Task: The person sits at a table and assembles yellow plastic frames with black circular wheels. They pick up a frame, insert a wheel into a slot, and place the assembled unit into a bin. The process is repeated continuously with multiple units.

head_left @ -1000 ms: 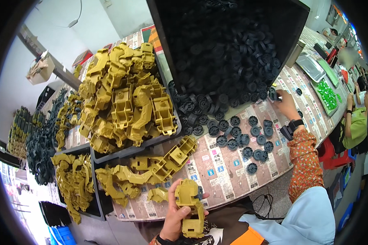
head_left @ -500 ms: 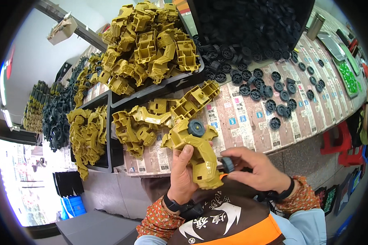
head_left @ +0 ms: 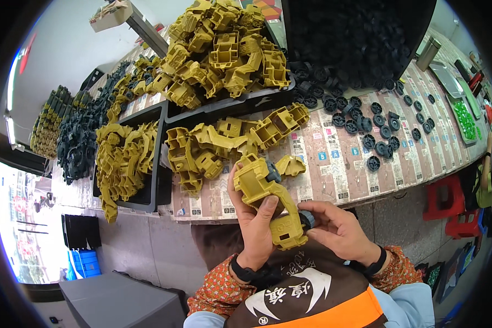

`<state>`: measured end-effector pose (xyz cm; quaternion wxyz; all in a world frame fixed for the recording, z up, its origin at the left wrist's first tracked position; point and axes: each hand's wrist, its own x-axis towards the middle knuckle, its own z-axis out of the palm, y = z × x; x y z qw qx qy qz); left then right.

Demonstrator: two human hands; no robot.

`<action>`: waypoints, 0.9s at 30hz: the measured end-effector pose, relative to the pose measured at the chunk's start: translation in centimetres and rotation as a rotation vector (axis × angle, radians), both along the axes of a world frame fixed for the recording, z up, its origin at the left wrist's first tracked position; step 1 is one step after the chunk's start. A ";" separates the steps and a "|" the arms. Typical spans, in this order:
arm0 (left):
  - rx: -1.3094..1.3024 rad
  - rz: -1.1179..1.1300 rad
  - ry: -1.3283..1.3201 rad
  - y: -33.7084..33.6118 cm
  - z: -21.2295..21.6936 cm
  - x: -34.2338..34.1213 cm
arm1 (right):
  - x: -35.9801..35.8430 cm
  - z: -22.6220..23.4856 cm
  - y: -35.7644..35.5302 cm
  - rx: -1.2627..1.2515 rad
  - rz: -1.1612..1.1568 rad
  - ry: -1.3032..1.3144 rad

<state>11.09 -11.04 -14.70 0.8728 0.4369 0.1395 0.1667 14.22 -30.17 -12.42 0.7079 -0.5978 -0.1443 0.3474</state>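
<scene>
My left hand (head_left: 255, 229) is wrapped round a mustard-yellow plastic toy vehicle body (head_left: 257, 183), held above my lap near the table's front edge. One black wheel (head_left: 273, 171) sits on the far end of that body, on its right side. Between the thumb and fingers of my right hand (head_left: 341, 232) is a second black wheel (head_left: 308, 218), pressed against the right side of the body's near end. Whether it is seated on an axle is hidden. Just beyond, a loose yellow part (head_left: 291, 165) and several more yellow bodies (head_left: 229, 139) lie on the table.
A black crate (head_left: 235, 105) heaped with yellow bodies stands at the back; another black crate (head_left: 161, 158) of them is at left. Loose black wheels (head_left: 373, 163) spread rightward from a large dark bin (head_left: 361, 44). Red stools (head_left: 444, 198) stand at right, a grey box (head_left: 120, 300) lower left.
The yellow body has been turned in my left hand, so its mounted wheel shows edge-on. My right hand has brought the other wheel against the body's near end. The view has shifted slightly.
</scene>
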 end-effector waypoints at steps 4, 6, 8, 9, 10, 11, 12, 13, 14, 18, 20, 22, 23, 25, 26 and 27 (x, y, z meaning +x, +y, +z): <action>0.025 -0.006 -0.017 -0.5 -0.1 0.0 | -0.4 -0.7 -0.5 0.016 -0.041 0.024; 0.022 -0.004 0.042 -0.5 -0.3 0.0 | -0.6 -1.2 -0.9 0.022 -0.059 0.033; 0.026 -0.001 0.071 -0.7 -0.3 0.3 | -0.6 -1.7 -1.5 0.012 -0.062 0.039; 0.030 0.004 0.074 -0.9 -0.2 0.4 | -0.7 -1.7 -1.6 0.016 -0.074 0.047; 0.035 0.009 0.076 -1.0 -0.2 0.5 | -0.7 -1.5 -1.6 0.021 -0.086 0.056; 0.103 0.007 0.049 -1.2 -0.3 0.7 | -0.8 -1.5 -1.7 0.025 -0.098 0.064; 0.170 0.008 0.020 -1.3 -0.5 0.8 | -0.7 -1.7 -1.8 -0.001 -0.083 0.031; 0.237 0.010 -0.010 -1.5 -0.6 1.0 | -0.6 -2.1 -2.0 -0.027 -0.068 -0.002; 0.247 0.015 -0.036 -1.7 -0.5 1.1 | -0.5 -2.3 -2.2 -0.054 -0.051 -0.035; 0.283 0.085 -0.124 -2.0 -0.2 1.0 | -0.2 -0.6 -2.3 -0.193 0.058 -0.207; 0.332 0.134 -0.177 -2.1 -0.4 1.0 | -0.6 -0.6 -1.8 -0.108 0.021 -0.203; 0.428 0.210 -0.246 -2.1 -0.6 1.0 | -0.6 -0.1 -1.2 -0.147 0.040 -0.378; 0.443 0.265 -0.246 -2.5 -0.3 0.9 | -0.5 0.1 -0.9 -0.160 0.053 -0.470; 0.502 0.285 -0.325 -2.0 -0.5 1.4 | 0.4 -0.5 -0.6 -0.118 0.138 -0.400; 0.440 0.300 -0.301 -1.8 -0.6 1.4 | 0.4 -0.2 -0.1 -0.054 0.130 -0.293; 0.350 0.316 -0.290 -1.7 -0.7 1.8 | 0.5 0.1 0.4 0.001 0.124 -0.182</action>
